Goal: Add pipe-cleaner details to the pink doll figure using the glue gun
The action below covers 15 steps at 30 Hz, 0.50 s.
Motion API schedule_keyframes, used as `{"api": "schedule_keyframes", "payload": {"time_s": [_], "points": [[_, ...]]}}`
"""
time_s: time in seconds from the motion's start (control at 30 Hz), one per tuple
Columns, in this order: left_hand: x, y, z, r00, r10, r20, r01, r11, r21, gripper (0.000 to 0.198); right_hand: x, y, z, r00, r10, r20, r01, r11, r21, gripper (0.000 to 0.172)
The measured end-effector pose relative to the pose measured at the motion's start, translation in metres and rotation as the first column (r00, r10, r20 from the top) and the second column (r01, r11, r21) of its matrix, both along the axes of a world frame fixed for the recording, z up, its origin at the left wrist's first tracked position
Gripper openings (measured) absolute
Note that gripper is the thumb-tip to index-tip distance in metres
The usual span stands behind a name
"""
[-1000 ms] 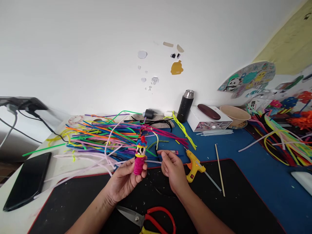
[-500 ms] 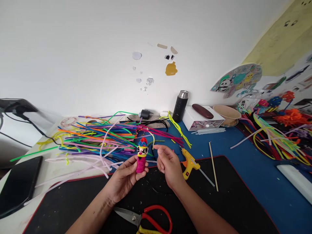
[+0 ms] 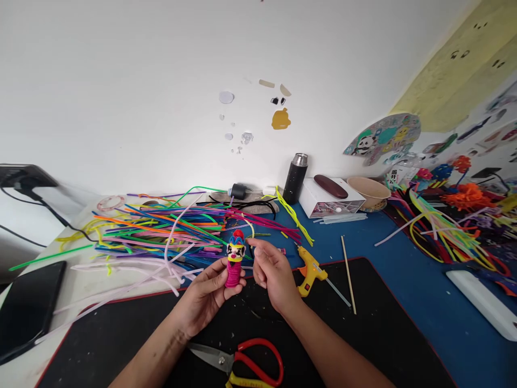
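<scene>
My left hand [image 3: 208, 293] holds a small pipe-cleaner figure [image 3: 235, 263] upright over the black mat [image 3: 100, 334]. The figure has a pink wound body, a white and black face and a red and blue top. Close to the figure's right side, my right hand [image 3: 272, 275] has its fingers curled and pinched on a thin pale pipe-cleaner strand that runs to the figure. A big heap of coloured pipe cleaners [image 3: 161, 229] lies just behind both hands.
Red-handled scissors [image 3: 246, 361] lie on the mat near me. A yellow glue gun [image 3: 309, 269] and a wooden stick [image 3: 348, 267] lie to the right. A black phone [image 3: 26, 307] is far left. A black flask [image 3: 294, 178], a white box [image 3: 329, 199] and a bowl [image 3: 368, 191] stand at the back.
My right hand has moved left, closer to the figure. The figure has turned slightly in my left hand. My head has turned a little to the right.
</scene>
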<state>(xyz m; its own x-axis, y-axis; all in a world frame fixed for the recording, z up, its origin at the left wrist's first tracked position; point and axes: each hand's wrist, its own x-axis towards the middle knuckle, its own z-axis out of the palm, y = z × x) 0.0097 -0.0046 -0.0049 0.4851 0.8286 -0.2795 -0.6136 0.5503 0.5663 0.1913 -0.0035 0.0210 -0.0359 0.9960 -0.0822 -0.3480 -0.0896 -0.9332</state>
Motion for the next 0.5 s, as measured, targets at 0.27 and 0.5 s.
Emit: {"api": "schedule_keyframes", "payload": {"time_s": [0.27,0.5], "points": [[-0.001,0.0003,-0.0035,1.0,0.0,-0.022,0.0,1.0,-0.002,0.025,-0.0014,-0.0009,-0.0026,1.0,0.001,0.004,-0.001,1.0,-0.001,0.046],[0.0005,0.0,-0.0037,0.999,0.014,-0.032,-0.014,1.0,-0.015,0.027,-0.0007,-0.0005,0.0,1.0,-0.003,0.005,0.003,1.0,0.001,0.047]]}}
